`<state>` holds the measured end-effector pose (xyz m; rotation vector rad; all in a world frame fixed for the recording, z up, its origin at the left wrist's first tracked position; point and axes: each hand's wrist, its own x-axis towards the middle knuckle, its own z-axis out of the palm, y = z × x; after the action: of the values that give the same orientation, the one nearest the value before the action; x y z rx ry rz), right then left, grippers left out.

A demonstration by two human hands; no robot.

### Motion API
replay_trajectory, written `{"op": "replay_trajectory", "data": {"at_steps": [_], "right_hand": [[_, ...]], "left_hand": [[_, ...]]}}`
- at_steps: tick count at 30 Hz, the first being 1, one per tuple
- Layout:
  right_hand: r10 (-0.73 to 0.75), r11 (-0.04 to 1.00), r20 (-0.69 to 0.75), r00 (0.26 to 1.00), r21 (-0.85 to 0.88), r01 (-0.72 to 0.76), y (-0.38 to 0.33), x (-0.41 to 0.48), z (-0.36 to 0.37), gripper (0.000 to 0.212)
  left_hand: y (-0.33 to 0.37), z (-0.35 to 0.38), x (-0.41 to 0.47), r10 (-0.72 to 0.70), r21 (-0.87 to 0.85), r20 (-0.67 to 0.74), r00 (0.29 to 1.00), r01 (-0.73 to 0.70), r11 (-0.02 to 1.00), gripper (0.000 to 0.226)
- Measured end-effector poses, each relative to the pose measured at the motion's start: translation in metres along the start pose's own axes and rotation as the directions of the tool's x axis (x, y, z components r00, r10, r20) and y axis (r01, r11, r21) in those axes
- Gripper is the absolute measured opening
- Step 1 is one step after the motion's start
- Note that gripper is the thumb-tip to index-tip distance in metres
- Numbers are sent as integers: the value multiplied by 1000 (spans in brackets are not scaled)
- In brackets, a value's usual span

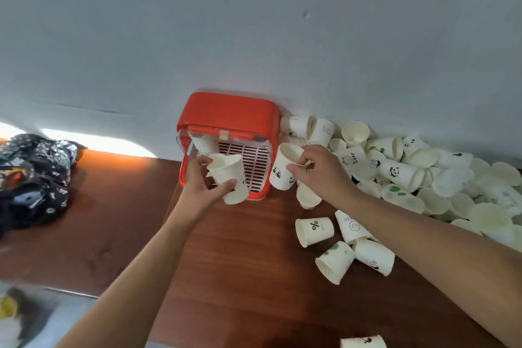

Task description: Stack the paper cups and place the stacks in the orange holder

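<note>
Nearest, the left hand (201, 183) and right hand (319, 175) reach to mid-frame over the wooden table (240, 263). The loose cup pile (423, 172) spreads right, with the orange holder (226, 116) at centre. Each hand's fingers clamp one cup: a plain cup (228, 178) in the left, a panda cup (284, 169) in the right. Both mouths face the frame top, axes near upright. This looks like the stacking step; next, nest one cup inside the other.

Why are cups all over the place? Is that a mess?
Yes, it looks messy: loose paper cups lie tipped over in a heap along the wall, right of the orange holder, with a few scattered on the wooden table. They are not stacked yet. None looks crushed.
</note>
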<state>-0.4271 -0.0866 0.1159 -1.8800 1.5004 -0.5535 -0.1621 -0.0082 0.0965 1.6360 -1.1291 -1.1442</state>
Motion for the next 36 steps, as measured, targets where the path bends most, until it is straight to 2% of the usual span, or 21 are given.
{"op": "replay_trajectory", "data": {"at_steps": [1, 3, 5, 8, 13, 16, 19, 22, 25, 27, 31, 33, 36], "right_hand": [[-17, 1000, -3, 1000, 19, 17, -10, 4, 12, 21], [-37, 998, 4, 999, 52, 37, -28, 10, 35, 35], [-41, 996, 13, 999, 81, 40, -43, 16, 54, 48], [-12, 996, -20, 1000, 84, 14, -55, 24, 75, 57], [53, 997, -89, 995, 57, -48, -64, 29, 83, 54], [62, 998, -126, 990, 29, -59, -65, 28, 86, 53], [90, 996, -149, 985, 32, -86, -69, 27, 94, 55], [76, 996, -145, 987, 59, -68, -76, 27, 106, 59], [10, 996, -132, 991, 85, 1, -84, 32, 120, 61], [-19, 999, -111, 994, 25, 22, -88, 35, 131, 67], [-64, 963, -43, 997, -264, 50, -85, 43, 155, 76], [-41, 945, 13, 999, -325, 43, -82, 47, 166, 77], [28, 962, 148, 989, -272, 14, -77, 53, 174, 77]], "left_hand": [[-2, -14, 3, 14, 8, -25, 1000, -14, 1000, 68], [-11, -40, 13, 32, 16, -43, 999, -31, 999, 78], [-20, -57, 25, 25, 16, -62, 998, -24, 1000, 80], [-26, -66, 45, 35, 50, -67, 997, -32, 998, 76], [-32, -60, 74, 124, 181, 33, 992, -128, 975, 71], [-43, -52, 83, 111, 306, 99, 989, -136, 942, 74], [-56, -49, 89, 84, 474, 200, 976, -172, 864, 79], [-69, -55, 93, -38, 443, 315, 948, -111, 889, 94], [-83, -65, 99, -52, 343, 392, 919, -93, 935, 98], [-89, -69, 101, -68, 250, 399, 914, -37, 967, 92], [-77, -72, 95, -160, 21, 332, 930, 162, 987, 66], [-76, -72, 95, -160, 6, 331, 930, 168, 986, 56], [-83, -71, 100, -108, 90, 352, 930, 81, 993, 58]]}}
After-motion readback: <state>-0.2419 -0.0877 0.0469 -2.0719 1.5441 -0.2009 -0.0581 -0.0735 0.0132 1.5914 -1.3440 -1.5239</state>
